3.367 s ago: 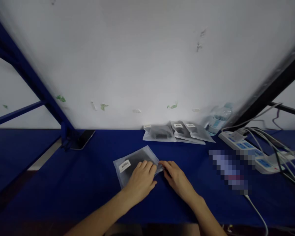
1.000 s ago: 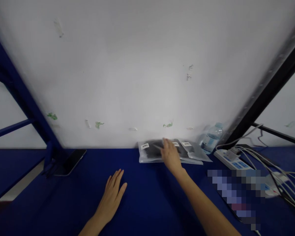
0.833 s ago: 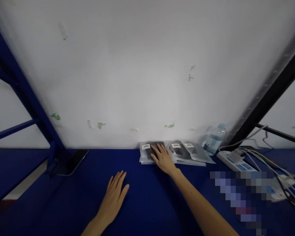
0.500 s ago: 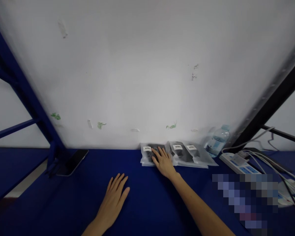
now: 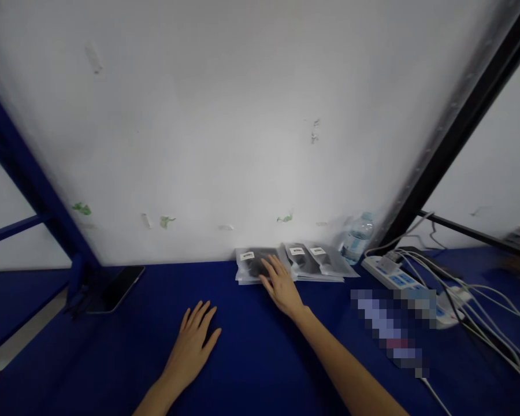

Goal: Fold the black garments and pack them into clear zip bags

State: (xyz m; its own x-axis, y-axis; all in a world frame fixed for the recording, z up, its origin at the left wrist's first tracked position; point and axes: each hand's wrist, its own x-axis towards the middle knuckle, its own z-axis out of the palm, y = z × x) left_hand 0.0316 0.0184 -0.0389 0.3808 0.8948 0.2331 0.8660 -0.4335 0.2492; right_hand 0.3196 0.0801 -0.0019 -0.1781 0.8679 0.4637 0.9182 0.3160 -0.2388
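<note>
My right hand (image 5: pixel 281 288) lies with fingers spread over the leftmost frosted plastic bag (image 5: pixel 245 270), which has a dark content and a white barcode label. To its right, further frosted bags (image 5: pixel 335 264) with dark contents and labels overlap one another against the wall. My left hand (image 5: pixel 190 344) rests flat on the blue tabletop (image 5: pixel 238 358), fingers apart, holding nothing. What exactly is inside the bags cannot be made out.
A phone (image 5: pixel 120 290) lies at the left by the blue frame post. Right of the bags stand a water bottle (image 5: pixel 357 240) and a white power strip (image 5: pixel 398 278) with tangled cables (image 5: pixel 481 289). A pixelated object (image 5: pixel 385 326) lies in front. The white wall (image 5: pixel 225 144) closes off the back.
The view has swung a little to the right, so the bags, bottle and phone appear farther left. Both hands keep nearly the same pose, the right one still on the leftmost bag.
</note>
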